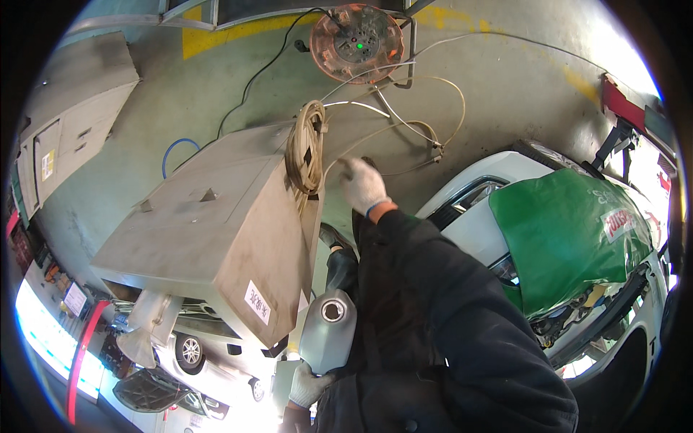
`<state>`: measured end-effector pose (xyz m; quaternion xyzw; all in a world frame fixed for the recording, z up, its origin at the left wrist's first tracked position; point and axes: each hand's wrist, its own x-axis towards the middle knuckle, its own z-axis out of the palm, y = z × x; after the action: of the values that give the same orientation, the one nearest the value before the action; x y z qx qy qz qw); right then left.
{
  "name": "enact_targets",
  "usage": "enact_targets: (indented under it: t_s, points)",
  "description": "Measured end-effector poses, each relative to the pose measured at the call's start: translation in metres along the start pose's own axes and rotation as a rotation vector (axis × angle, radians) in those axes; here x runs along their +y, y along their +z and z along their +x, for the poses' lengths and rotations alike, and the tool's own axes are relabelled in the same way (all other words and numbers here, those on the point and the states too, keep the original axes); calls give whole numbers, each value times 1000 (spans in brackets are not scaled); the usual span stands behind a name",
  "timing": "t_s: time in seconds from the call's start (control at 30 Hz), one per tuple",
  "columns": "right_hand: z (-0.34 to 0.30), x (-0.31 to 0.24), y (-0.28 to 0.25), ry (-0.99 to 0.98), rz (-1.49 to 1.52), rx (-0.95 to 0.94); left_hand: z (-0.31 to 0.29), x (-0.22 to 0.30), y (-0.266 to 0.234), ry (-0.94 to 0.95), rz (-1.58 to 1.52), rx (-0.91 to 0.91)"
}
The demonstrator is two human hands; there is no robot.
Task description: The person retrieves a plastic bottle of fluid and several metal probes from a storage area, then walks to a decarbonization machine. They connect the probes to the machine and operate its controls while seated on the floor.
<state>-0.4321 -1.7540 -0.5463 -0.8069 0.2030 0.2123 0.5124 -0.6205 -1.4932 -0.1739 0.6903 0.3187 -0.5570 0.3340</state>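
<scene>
My left hand, in a light knitted glove, is closed on the lower end of a silver-grey bottle. The bottle has a round mouth with no cap on it. My gloved right hand reaches out beside the metal cabinet, its fingers partly curled and apart. A thin pale hose passes close to the fingertips; I make out no grip on it. Nearby, a coil of beige hose hangs at the cabinet's corner.
An orange cable reel with a green light stands on the floor ahead, with cables trailing from it. At right is a white car with a green cover over its front. Another grey cabinet stands at far left.
</scene>
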Motion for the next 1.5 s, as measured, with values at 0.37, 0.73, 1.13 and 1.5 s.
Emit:
enact_targets:
  t_s: [0.37,0.73,1.13,1.5]
  points:
    - [258,59,20,-365,-592,-132,47,-18,34,-291,54,-61]
    - [365,163,129,-116,-757,-509,90,-25,60,-538,-90,-48]
    - [225,127,63,-460,-364,-72,64,-59,72,-529,-208,-64]
    - [92,83,65,-551,-362,-373,36,12,54,-352,-46,-33]
